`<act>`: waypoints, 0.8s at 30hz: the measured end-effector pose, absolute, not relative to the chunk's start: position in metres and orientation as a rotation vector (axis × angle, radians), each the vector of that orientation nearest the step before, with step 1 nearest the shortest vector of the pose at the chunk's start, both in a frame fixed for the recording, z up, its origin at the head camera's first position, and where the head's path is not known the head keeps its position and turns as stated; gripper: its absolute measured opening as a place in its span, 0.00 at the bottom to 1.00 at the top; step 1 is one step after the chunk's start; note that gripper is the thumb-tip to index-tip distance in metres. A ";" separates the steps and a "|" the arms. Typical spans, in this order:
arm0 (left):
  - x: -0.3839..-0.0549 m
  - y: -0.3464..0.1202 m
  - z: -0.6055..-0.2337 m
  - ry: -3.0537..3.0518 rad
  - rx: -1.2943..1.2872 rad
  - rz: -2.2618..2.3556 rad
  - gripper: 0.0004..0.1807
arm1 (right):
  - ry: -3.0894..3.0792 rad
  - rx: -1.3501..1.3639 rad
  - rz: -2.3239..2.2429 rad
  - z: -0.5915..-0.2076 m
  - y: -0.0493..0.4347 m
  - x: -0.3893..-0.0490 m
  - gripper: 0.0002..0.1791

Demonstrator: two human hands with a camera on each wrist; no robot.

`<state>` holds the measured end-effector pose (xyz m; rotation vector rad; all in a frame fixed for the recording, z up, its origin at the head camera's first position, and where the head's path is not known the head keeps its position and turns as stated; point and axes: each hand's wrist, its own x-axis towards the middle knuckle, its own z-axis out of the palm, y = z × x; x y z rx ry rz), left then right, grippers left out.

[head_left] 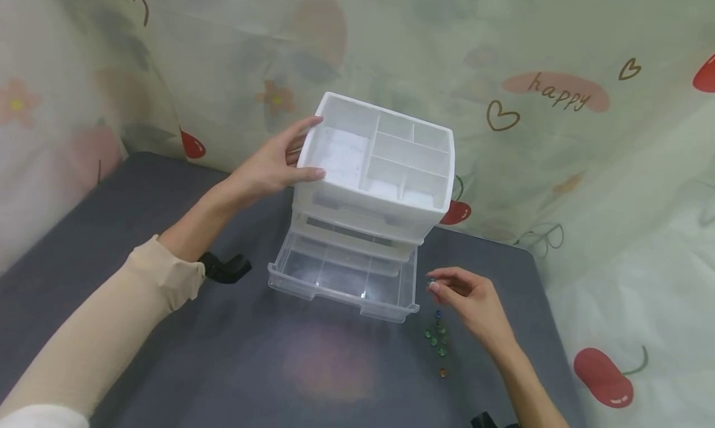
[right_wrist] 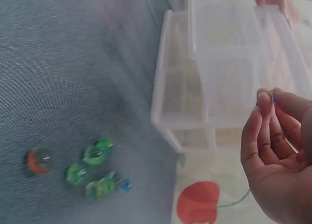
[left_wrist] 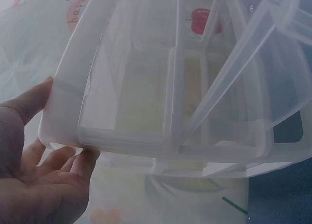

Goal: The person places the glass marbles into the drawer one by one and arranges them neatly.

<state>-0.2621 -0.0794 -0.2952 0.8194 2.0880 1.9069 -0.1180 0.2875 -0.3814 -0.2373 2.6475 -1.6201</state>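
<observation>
A white plastic drawer organizer with a compartmented top stands on the grey table. Its clear bottom drawer is pulled out toward the front. My left hand grips the left side of the organizer's top, thumb over the front rim; in the left wrist view the hand holds the white edge. To the right of the drawer, my right hand pinches a small marble between thumb and fingertips. Mostly hidden by the fingers, it shows a bit of blue in the right wrist view. Several green marbles lie below that hand.
A blue marble lies at the far end of the green ones, and an orange one lies nearer the front. Behind the table hangs a patterned cloth. Black straps show at both wrists.
</observation>
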 end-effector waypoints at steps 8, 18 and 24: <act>-0.265 -0.080 -0.299 2.081 0.818 1.940 0.46 | 2.645 -0.280 -1.580 -0.342 0.255 -0.125 0.11; -0.277 -0.079 -0.313 2.057 0.856 1.982 0.46 | 2.602 -0.433 -1.573 -0.330 0.227 -0.139 0.12; -0.275 -0.081 -0.311 2.102 0.831 1.952 0.46 | 2.568 -0.430 -1.602 -0.329 0.206 -0.149 0.12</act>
